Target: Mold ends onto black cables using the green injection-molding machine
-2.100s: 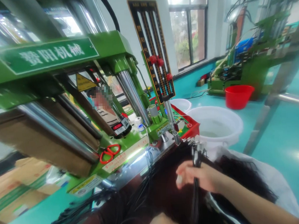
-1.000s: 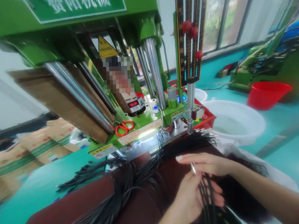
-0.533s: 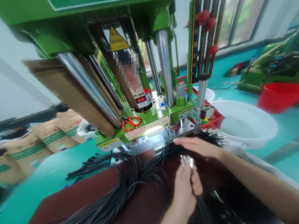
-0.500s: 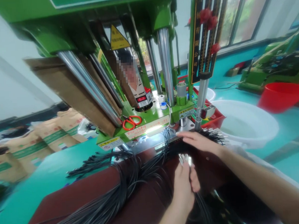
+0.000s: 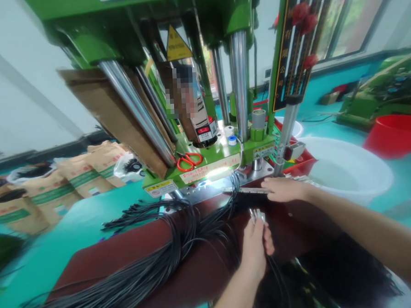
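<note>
My left hand [image 5: 256, 243] is closed around a small bunch of black cables [image 5: 276, 272]. Their silvery metal ends [image 5: 257, 214] stick up above my fingers. Beyond it, my right hand [image 5: 286, 189] grips the right end of a long narrow metal bar [image 5: 250, 190], which points left along the machine's front edge. Just left of the bar, a bundle of black cables [image 5: 233, 194] runs up to the lit metal plate [image 5: 203, 191] of the green press. More cables [image 5: 139, 272] lie in a thick bundle across the dark red table [image 5: 104, 256].
The green press [image 5: 213, 165] stands ahead with steel columns. Orange-handled scissors [image 5: 189, 161] and a blue-and-white tape roll [image 5: 232, 139] rest on it. A red bin [image 5: 304, 162], a white tub [image 5: 357, 164] and a red bucket [image 5: 393, 135] are to the right. Paper sacks [image 5: 59, 189] stand left.
The metal bar now shows in my right hand, whose fingers were stretched out before. My left hand still holds its cables. The view has shifted, so the scene sits further right.
</note>
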`<state>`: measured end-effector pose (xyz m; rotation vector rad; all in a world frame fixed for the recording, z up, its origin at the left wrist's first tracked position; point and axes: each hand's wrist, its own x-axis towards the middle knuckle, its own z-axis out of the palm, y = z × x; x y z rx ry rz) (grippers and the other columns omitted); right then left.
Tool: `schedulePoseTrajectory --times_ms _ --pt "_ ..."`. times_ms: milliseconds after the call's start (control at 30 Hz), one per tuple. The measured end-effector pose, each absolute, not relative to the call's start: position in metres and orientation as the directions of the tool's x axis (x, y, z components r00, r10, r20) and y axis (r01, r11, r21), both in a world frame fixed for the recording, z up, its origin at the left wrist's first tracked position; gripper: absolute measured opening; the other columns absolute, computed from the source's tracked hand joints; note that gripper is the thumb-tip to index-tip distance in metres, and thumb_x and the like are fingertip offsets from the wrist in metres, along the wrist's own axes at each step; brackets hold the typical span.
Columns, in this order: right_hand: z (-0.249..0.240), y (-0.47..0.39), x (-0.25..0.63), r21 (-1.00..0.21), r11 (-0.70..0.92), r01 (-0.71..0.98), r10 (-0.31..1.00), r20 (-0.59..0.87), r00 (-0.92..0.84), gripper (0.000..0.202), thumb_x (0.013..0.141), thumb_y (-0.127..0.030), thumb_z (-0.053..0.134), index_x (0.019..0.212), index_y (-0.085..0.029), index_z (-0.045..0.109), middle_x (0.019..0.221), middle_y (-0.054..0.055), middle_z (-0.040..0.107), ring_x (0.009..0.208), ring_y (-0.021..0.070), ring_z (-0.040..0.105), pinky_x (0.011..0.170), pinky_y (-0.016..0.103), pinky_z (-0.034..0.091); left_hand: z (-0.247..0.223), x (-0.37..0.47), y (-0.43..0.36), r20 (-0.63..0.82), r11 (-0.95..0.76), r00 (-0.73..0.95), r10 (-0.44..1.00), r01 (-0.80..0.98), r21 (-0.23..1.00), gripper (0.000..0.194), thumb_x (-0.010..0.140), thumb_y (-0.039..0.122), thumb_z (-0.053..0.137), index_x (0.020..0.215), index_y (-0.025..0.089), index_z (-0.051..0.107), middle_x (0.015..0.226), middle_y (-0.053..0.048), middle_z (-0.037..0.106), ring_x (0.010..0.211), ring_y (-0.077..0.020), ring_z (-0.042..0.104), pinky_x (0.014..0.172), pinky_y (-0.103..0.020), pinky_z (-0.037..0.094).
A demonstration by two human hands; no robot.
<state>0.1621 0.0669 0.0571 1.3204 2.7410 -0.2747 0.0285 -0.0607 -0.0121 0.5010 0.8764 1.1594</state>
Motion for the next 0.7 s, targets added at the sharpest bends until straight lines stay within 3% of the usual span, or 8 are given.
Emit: schedulePoseTrajectory --times_ms 133,167,233,300,333,400,467,700 --pt "0.051 0.031 0.191 -0.205 0.505 0.839 0.841 -0.103 -0.531 0.014 0.077 -0.013 0.039 0.084 -0.013 0.052 0.081 0.01 0.059 0.076 0.0223 0.056 0.069 0.031 0.041 -0.009 0.031 -0.06 -0.374 0.393 0.148 0.915 -0.534 0.749 0.045 0.061 0.056 0.063 0.071 0.017 0.042 0.046 0.009 0.037 0.034 -0.0011 0.026 0.033 -0.017 0.014" --pt "0.045 0.022 0.196 -0.289 0.463 0.838 0.864 -0.065 -0.5 0.015 0.076 -0.013 0.039 0.084 -0.013 0.051 0.079 0.009 0.059 0.075 0.0219 0.056 0.069 0.031 0.041 -0.008 0.032 -0.059 -0.383 0.411 0.166 0.909 -0.516 0.752 0.045 0.061 0.056 0.063 0.07 0.018 0.042 0.045 0.01 0.036 0.033 -0.0009 0.025 0.033 -0.017 0.013" --pt "0.029 0.002 0.202 -0.58 0.326 0.746 0.917 0.004 -0.398 0.018 0.074 -0.016 0.04 0.087 -0.015 0.052 0.073 0.005 0.058 0.068 0.0196 0.055 0.062 0.029 0.042 -0.005 0.037 -0.059 -0.396 0.448 0.21 0.894 -0.468 0.762 0.045 0.061 0.056 0.063 0.068 0.018 0.041 0.042 0.011 0.033 0.031 -0.0005 0.022 0.031 -0.016 0.011" --pt "0.012 -0.017 0.201 -0.882 0.082 0.463 0.964 -0.047 -0.261 0.022 0.076 -0.024 0.044 0.094 -0.018 0.053 0.06 -0.001 0.051 0.049 0.0146 0.048 0.044 0.024 0.035 -0.003 0.042 -0.058 -0.401 0.462 0.231 0.887 -0.407 0.788 0.045 0.06 0.056 0.064 0.066 0.019 0.04 0.04 0.012 0.03 0.03 -0.0002 0.02 0.031 -0.016 0.011" --pt "0.005 -0.026 0.197 -0.956 -0.057 0.288 0.971 -0.12 -0.205 0.024 0.077 -0.03 0.047 0.098 -0.019 0.052 0.054 -0.005 0.045 0.04 0.0116 0.04 0.037 0.021 0.027 -0.003 0.044 -0.058 -0.395 0.457 0.233 0.889 -0.38 0.804 0.044 0.06 0.055 0.065 0.066 0.019 0.04 0.04 0.012 0.029 0.03 -0.0002 0.02 0.03 -0.015 0.012" --pt "-0.004 -0.039 0.188 -0.969 -0.246 -0.011 0.961 -0.242 -0.134 0.032 0.078 -0.041 0.051 0.104 -0.021 0.051 0.047 -0.008 0.037 0.032 0.0073 0.026 0.032 0.018 0.016 -0.004 0.048 -0.058 -0.367 0.429 0.233 0.901 -0.339 0.838 0.043 0.06 0.052 0.066 0.067 0.018 0.041 0.04 0.012 0.03 0.031 -0.0003 0.022 0.03 -0.015 0.014" --pt "-0.007 -0.047 0.18 -0.944 -0.289 -0.158 0.956 -0.276 -0.101 0.039 0.078 -0.048 0.052 0.107 -0.021 0.051 0.044 -0.009 0.037 0.03 0.0055 0.022 0.031 0.017 0.014 -0.008 0.051 -0.057 -0.333 0.393 0.229 0.914 -0.305 0.868 0.042 0.061 0.051 0.066 0.067 0.017 0.043 0.041 0.011 0.033 0.031 -0.0006 0.024 0.029 -0.014 0.017" --pt "-0.003 -0.049 0.177 -0.947 -0.264 -0.184 0.959 -0.236 -0.159 0.048 0.081 -0.052 0.05 0.112 -0.015 0.052 0.042 -0.007 0.04 0.029 0.0044 0.023 0.028 0.015 0.015 -0.016 0.052 -0.055 -0.296 0.322 0.145 0.944 -0.222 0.92 0.041 0.062 0.052 0.065 0.065 0.015 0.047 0.041 0.008 0.039 0.03 -0.0021 0.029 0.029 -0.015 0.019"
